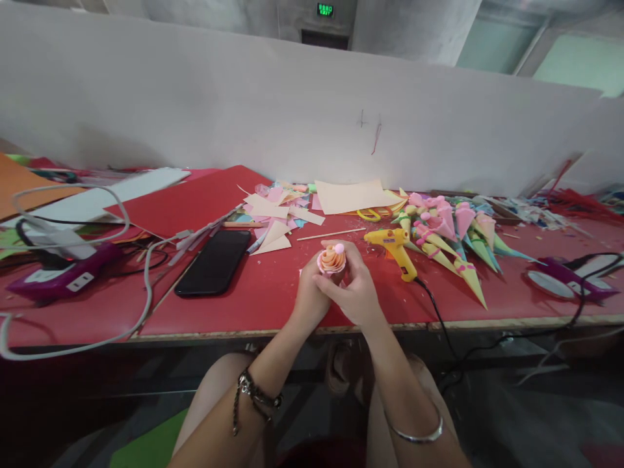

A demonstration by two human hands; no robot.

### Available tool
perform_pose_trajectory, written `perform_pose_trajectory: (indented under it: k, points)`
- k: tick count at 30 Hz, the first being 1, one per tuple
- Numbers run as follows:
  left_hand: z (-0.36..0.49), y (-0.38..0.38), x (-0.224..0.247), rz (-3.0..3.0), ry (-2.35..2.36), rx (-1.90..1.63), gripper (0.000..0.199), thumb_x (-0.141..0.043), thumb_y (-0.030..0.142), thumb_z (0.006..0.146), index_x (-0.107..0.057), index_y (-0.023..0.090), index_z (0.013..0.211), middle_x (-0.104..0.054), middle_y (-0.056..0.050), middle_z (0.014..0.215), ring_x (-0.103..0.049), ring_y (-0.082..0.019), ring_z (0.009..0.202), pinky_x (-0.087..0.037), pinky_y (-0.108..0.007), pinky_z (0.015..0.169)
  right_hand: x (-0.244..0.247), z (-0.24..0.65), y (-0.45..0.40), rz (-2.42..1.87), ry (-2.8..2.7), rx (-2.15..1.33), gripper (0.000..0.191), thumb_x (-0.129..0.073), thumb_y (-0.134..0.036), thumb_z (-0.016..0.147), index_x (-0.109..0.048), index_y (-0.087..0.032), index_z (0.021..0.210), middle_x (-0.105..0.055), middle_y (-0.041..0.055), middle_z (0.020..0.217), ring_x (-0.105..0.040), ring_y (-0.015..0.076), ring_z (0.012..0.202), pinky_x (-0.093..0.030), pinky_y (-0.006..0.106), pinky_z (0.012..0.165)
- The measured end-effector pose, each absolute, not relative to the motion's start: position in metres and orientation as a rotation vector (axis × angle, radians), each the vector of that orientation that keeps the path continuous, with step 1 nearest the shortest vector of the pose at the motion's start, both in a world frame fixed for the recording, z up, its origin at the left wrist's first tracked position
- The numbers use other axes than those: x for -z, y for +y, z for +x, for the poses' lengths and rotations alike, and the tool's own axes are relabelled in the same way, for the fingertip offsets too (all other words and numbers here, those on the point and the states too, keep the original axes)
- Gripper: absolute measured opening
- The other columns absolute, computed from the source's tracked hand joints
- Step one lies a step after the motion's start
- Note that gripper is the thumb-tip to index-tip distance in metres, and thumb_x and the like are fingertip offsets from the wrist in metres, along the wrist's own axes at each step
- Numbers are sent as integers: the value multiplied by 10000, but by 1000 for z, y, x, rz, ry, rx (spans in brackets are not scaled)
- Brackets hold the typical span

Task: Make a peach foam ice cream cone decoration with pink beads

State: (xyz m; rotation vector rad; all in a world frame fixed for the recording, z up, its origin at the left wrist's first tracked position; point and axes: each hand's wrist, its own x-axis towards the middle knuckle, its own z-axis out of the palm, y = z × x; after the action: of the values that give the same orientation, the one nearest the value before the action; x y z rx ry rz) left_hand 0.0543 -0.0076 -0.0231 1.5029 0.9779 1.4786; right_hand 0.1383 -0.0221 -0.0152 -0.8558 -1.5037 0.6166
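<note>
Between my two hands, over the front of the red table, is a small paper ice cream cone with a swirled orange top, a pale pink rim and a pink ball on it. My left hand wraps round it from the left. My right hand closes on it from the right, thumb across the front below the rim. The cone's lower part is hidden by my fingers. A yellow glue gun lies just right of my right hand.
A black phone lies on the red table to the left, near a purple power strip and white cables. Paper scraps and a thin stick lie behind my hands. Finished-looking paper cones are piled right.
</note>
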Motion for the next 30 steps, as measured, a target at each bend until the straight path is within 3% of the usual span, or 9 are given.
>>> perform_pose_trajectory:
  k: [12,19,24,30]
  points:
    - [53,-6,30,1549,950,-1516,35,-551,164,671,-578,178,688,-593,-32,775,-542,-179,765,-434,-285,686,16,139,-22,-794,-1566,-473,258,-605,-183,710,-599,-261,956,-548,35,993,-532,187,990,-428,356,896]
    - [53,-6,30,1591,874,-1493,102,-553,209,713,-603,191,799,-588,-47,876,-544,-179,815,-437,-280,730,17,139,-23,-793,-1559,-485,493,-653,-209,672,-483,-280,1130,-537,41,1079,-513,187,1028,-411,389,925]
    - [54,-5,32,1639,942,-1495,54,-512,178,703,-565,179,712,-570,-34,819,-531,-171,775,-443,-267,675,16,140,-23,-784,-1579,-435,305,-642,-213,705,-584,-261,1000,-530,37,1006,-520,177,986,-420,355,891]
    - [53,-4,34,1686,1009,-1504,39,-483,153,668,-492,175,636,-515,-14,708,-483,-140,652,-413,-247,576,14,140,-24,-798,-1615,-420,249,-613,-201,737,-615,-263,978,-543,34,983,-526,179,957,-420,348,873]
